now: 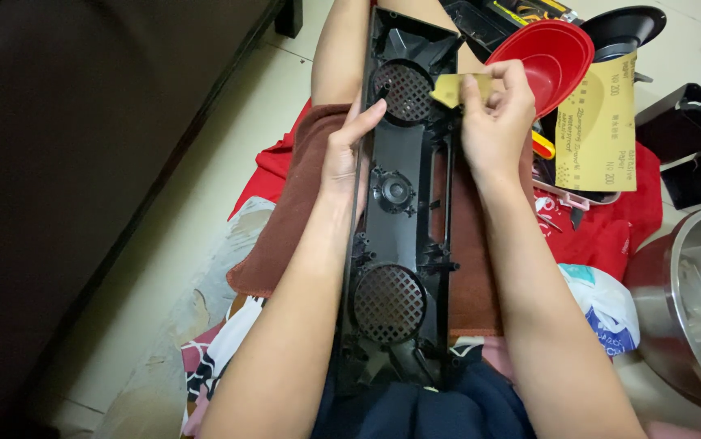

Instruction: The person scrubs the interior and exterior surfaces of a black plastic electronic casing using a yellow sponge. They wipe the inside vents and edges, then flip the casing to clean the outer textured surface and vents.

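Black panel [403, 211] lengthwise along lap (grilles up).

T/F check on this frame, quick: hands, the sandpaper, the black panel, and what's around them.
1. The right hand pinches a small piece of sandpaper against the black plastic speaker panel. True.
2. The left hand is lifted clear of the panel. False: it rests on the panel's left edge, finger beside the upper round grille.
3. The panel lies on a brown towel over the person's lap. True.
4. The full sandpaper sheet lies to the left of the panel. False: it lies to the right, beside the red bowl.
5. A metal pot stands at the right edge. True.
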